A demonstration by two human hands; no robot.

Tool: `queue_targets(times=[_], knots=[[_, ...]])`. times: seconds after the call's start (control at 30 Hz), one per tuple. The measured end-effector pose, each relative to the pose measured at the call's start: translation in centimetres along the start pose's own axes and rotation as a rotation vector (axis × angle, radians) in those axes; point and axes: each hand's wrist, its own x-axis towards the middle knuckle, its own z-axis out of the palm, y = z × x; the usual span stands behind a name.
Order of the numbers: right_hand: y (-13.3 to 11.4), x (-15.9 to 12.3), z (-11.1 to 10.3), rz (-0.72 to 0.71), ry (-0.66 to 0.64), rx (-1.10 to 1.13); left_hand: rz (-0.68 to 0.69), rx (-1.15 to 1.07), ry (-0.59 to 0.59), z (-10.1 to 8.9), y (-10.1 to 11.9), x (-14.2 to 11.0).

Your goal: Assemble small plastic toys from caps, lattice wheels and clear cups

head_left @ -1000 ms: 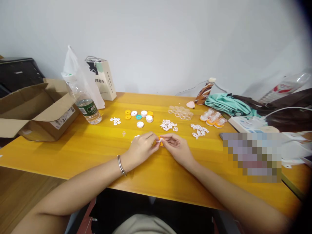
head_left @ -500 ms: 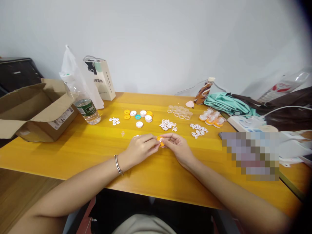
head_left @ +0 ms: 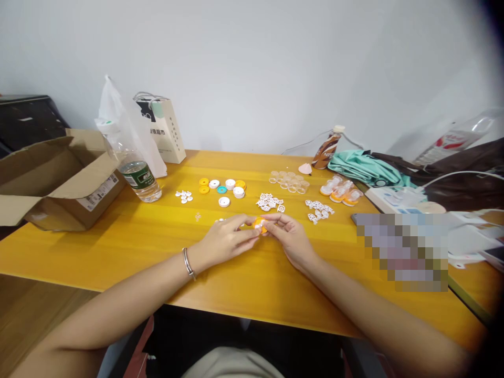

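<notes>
Between both hands is a small orange round plastic piece (head_left: 260,222) with white parts on it. My left hand (head_left: 226,238) pinches its left side with thumb and fingertips. My right hand (head_left: 292,240) grips the right side, thumb over the white parts. Beyond my hands lie white openwork plastic pieces (head_left: 268,202), and farther left white, orange and teal round discs (head_left: 224,201). Small white round parts (head_left: 184,197) and tiny clear parts (head_left: 198,216) lie to the left. Something white near my left knuckles is mostly hidden.
Clear rings (head_left: 291,182), more white cut-out pieces (head_left: 319,210) and orange-based clear-topped items (head_left: 342,191) lie right of centre. A water bottle (head_left: 140,181) and an open cardboard box (head_left: 74,184) stand left. A brown drink bottle (head_left: 327,148), teal cloth (head_left: 366,167) and power strip (head_left: 389,198) are right.
The orange piece has turned and shows more of its face. My left fingers have shifted and loosened slightly around it. The rest of the table looks the same.
</notes>
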Motion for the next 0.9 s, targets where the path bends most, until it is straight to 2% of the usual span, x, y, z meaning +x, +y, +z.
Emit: queue_targets(times=[0.13, 0.27, 0.37, 0.63, 0.9], knots=[[-0.1, 0.5, -0.5, -0.01, -0.032, -0.049, -0.105, -0.267, 0.041, -0.3, 0.0, 0.4], [0.0, 0.8, -0.8, -0.002, -0.086, -0.105, -0.397, -0.56, 0.041, 0.3, -0.1, 0.8], [0.0, 0.8, -0.7, 0.013, -0.114, -0.134, -0.528, -0.746, 0.022, 1.2, -0.4, 0.8], [-0.4, 0.7, -1.0, 0.013, -0.186, -0.114, -0.648, -0.891, 0.062, 2.0, -0.8, 0.7], [-0.3, 1.1, -1.3, 0.015, -0.132, -0.098, -0.695, -0.928, 0.017, 2.0, -0.2, 0.6]])
